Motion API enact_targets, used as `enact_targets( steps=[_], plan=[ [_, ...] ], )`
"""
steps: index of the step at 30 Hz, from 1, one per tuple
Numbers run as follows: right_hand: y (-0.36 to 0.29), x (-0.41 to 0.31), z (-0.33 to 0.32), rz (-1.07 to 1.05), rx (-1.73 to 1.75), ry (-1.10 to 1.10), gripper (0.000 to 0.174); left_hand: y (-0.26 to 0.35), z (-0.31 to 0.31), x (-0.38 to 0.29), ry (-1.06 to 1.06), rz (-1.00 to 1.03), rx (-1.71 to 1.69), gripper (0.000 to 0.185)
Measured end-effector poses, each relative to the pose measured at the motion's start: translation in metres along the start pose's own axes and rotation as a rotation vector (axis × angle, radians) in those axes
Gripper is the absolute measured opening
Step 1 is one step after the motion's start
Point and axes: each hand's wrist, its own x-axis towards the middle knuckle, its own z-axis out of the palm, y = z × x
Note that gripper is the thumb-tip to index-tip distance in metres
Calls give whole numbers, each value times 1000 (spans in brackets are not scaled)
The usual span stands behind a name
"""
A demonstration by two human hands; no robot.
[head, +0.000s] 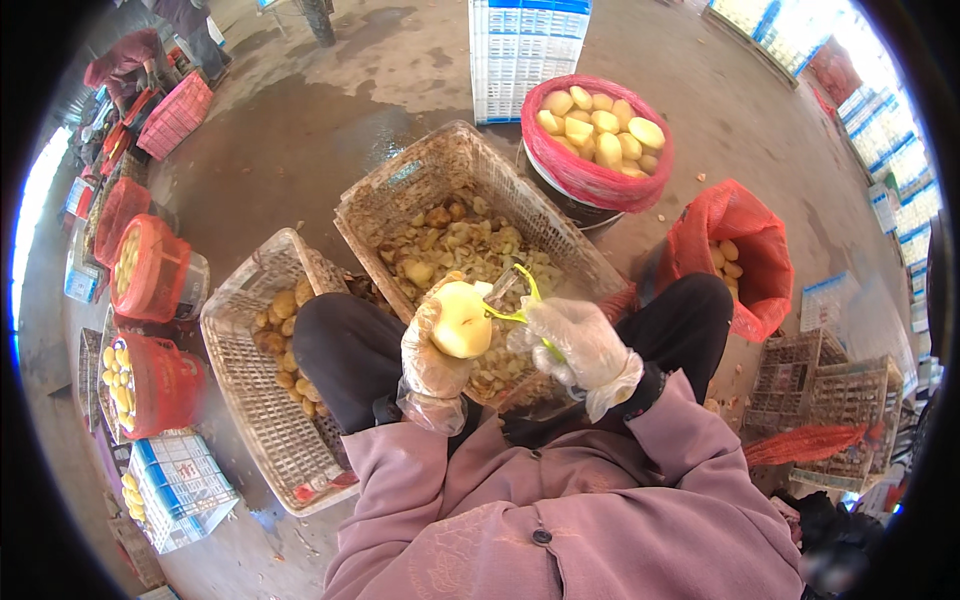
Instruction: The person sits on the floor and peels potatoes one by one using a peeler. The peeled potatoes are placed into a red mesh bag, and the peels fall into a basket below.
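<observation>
In my gloved left hand rests a mostly peeled potato, pale yellow with a small brown mark. My right hand, in a clear plastic glove, grips a lime-green Y-shaped peeler. The peeler's head is close against the potato's right side; whether the blade touches it I cannot tell. Below both hands, between my knees, a dirty plastic crate holds potato peelings and a few brown lumps. Unpeeled potatoes lie in another crate by my left knee.
Peeled potatoes fill a bucket lined with pink mesh beyond the peelings crate. A red mesh sack with potatoes stands by my right knee. Stacked crates rise ahead. At far left, a person bends over near a pink crate.
</observation>
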Motion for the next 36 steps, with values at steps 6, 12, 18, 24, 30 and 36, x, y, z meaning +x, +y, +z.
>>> enact_targets(
  steps=[6,12,18,24,30,36],
  plan=[
    [33,16,30,-4,174,-19,40,-12,15,8,185,202,98,55],
    [45,24,48,-25,285,-45,43,-14,22,10,293,268,13,47],
    [57,31,55,24,263,-4,44,-14,9,11,368,269,-11,42],
    [59,26,59,39,283,2,44,-11,1,13,424,249,3,39],
    [59,21,56,46,327,15,44,-11,7,9,448,221,-16,37],
    [44,11,45,182,313,11,40,-16,-6,10,374,206,19,36]
  ],
)
